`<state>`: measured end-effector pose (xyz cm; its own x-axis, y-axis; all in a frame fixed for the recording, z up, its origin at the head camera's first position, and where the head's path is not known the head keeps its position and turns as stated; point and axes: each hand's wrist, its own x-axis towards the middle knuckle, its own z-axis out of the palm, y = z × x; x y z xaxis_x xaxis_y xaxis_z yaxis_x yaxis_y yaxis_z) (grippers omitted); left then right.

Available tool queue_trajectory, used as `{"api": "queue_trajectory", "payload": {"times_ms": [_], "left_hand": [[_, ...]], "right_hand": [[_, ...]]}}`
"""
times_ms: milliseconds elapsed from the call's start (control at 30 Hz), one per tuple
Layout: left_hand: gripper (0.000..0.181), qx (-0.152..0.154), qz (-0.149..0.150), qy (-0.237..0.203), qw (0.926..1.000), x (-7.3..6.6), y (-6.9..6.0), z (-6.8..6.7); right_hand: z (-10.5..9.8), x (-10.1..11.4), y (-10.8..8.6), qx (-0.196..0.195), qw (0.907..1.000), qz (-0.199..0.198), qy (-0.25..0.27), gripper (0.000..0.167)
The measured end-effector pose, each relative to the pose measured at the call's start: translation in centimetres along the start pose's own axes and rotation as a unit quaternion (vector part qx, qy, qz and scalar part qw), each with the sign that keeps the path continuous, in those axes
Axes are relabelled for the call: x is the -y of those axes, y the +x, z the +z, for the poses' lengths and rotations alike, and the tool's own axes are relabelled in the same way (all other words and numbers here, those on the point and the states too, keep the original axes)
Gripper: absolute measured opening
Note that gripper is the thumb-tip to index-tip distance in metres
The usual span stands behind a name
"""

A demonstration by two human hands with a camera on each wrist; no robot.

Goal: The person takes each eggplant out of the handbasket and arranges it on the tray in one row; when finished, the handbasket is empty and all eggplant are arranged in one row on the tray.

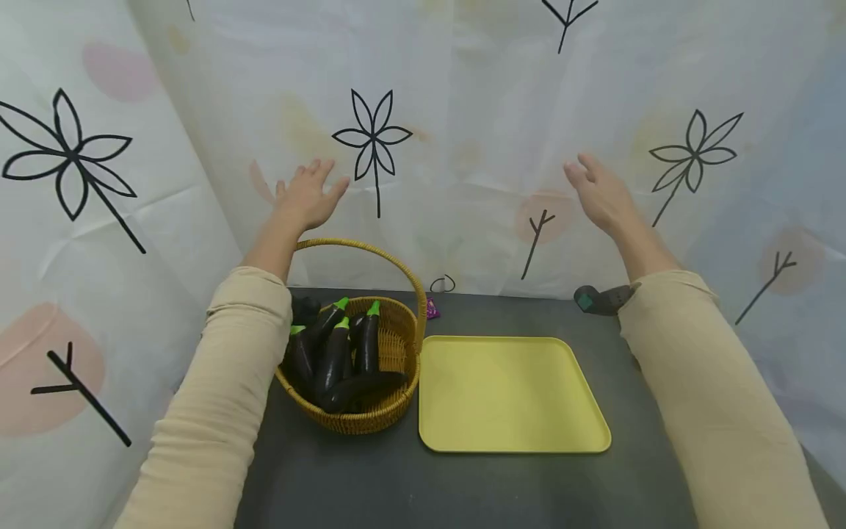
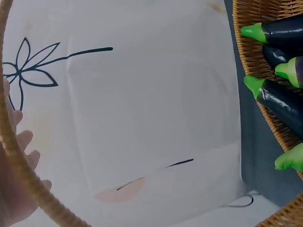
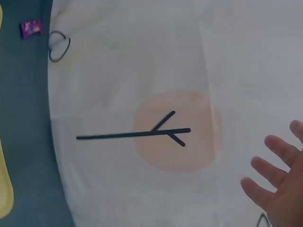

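Note:
My left hand (image 1: 308, 197) is raised with its fingers spread, above and behind the handle of a wicker basket (image 1: 395, 400); nothing is in it. Several dark eggplants (image 1: 333, 356) with green caps lie piled in that basket. In the left wrist view the basket's handle (image 2: 29, 182) crosses in front of the left hand (image 2: 16, 189). Over on the right, my right hand (image 1: 600, 195) is held up with straight fingers and nothing in it. The right wrist view shows the spread fingers of the right hand (image 3: 286, 189). A yellow tray (image 1: 512, 397) lies right of the basket, bare.
The grey table (image 1: 463, 488) ends at a pale patterned cloth (image 1: 463, 147) hung at the back and sides. A small purple packet (image 1: 432, 308) lies behind the tray near the basket. A dark device (image 1: 601, 300) shows by the right sleeve.

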<state>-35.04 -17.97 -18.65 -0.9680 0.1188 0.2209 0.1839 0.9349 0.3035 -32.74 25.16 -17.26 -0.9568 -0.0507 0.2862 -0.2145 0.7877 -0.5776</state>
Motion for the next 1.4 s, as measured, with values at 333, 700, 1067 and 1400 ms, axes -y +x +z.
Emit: {"api": "queue_trajectory", "payload": {"times_ms": [333, 700, 1067, 1400], "left_hand": [[0.069, -0.009, 0.044, -0.177, 0.9832, 4.0, -2.8, -0.3], [0.065, -0.073, 0.041, -0.327, 0.9412, 8.6, -7.8, 2.5], [0.057, -0.092, 0.029, -0.396, 0.9131, 11.6, -12.6, 9.9], [0.064, -0.089, -0.031, -0.453, 0.8867, 12.1, -14.5, 14.9]], "right_hand": [[3.5, -6.0, -3.7, 0.079, 0.8809, 0.029, 0.466, 0.078], [11.8, -10.1, -9.1, 0.197, 0.6287, -0.054, 0.750, 0.062], [18.8, -8.1, -12.1, 0.282, 0.6259, -0.122, 0.717, 0.058], [23.5, -2.6, -12.2, 0.321, 0.6539, -0.107, 0.677, 0.038]]}}
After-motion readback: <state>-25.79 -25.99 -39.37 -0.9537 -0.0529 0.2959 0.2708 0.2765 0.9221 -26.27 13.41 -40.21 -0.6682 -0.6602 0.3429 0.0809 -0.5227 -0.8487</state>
